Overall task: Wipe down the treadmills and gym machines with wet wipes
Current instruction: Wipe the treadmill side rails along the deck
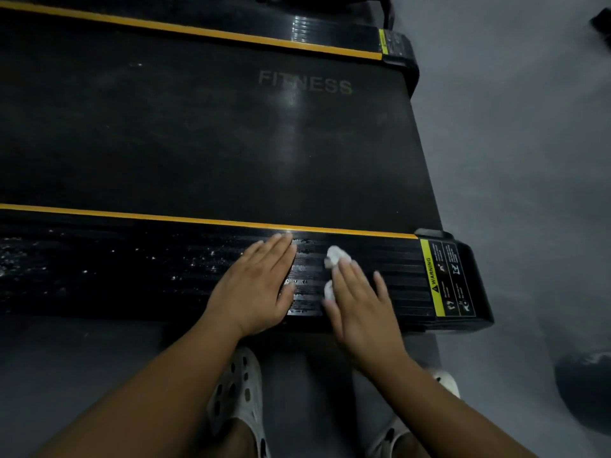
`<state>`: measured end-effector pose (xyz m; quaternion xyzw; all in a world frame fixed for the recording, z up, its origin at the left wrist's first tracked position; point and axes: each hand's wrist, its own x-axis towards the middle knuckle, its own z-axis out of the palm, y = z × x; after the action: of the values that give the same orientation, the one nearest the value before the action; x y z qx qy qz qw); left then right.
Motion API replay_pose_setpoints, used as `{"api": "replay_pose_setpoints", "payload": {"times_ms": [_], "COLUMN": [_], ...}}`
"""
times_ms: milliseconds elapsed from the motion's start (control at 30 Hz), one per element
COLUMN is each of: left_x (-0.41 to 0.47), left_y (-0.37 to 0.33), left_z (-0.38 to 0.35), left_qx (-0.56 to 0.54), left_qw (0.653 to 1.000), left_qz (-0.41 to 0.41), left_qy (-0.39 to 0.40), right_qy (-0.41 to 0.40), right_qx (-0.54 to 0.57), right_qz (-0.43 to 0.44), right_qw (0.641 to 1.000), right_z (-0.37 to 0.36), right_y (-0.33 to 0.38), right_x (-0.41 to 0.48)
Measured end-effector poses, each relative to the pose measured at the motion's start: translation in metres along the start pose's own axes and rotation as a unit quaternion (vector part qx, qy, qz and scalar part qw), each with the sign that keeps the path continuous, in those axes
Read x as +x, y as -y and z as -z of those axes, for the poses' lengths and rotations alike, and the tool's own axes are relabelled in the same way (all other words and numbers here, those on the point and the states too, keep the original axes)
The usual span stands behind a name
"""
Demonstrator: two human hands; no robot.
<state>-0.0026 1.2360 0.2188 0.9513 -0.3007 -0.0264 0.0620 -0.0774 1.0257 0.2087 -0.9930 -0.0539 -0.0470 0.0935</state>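
Observation:
A black treadmill lies crosswise before me, its belt [198, 133] printed FITNESS. The near ribbed side rail [132, 269] has a yellow stripe along its far edge and shines wet with droplets. My left hand [256, 285] rests flat on this rail, fingers straight. Right beside it, my right hand [358, 302] presses a crumpled white wet wipe [336, 256] onto the rail with straight fingers. Parts of the wipe stick out past the fingertips and by the thumb.
A yellow warning label [439, 279] marks the rail's right end cap. The far side rail [231, 28] runs along the top. Grey floor [512, 143] spreads to the right, with a dark round object [588, 391] at lower right. My feet in white perforated clogs [239, 401] stand below.

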Motion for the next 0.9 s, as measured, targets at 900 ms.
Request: {"api": "replay_pose_setpoints", "payload": {"times_ms": [900], "left_x": [0.0], "left_y": [0.0], "left_z": [0.0], "left_qx": [-0.006], "left_qw": [1.0], "left_qz": [0.004], "left_qy": [0.001], "right_qy": [0.101], "right_qx": [0.036], "right_qz": [0.073], "right_qw": [0.992], "right_z": [0.006], "right_y": [0.015], "right_x": [0.028]}}
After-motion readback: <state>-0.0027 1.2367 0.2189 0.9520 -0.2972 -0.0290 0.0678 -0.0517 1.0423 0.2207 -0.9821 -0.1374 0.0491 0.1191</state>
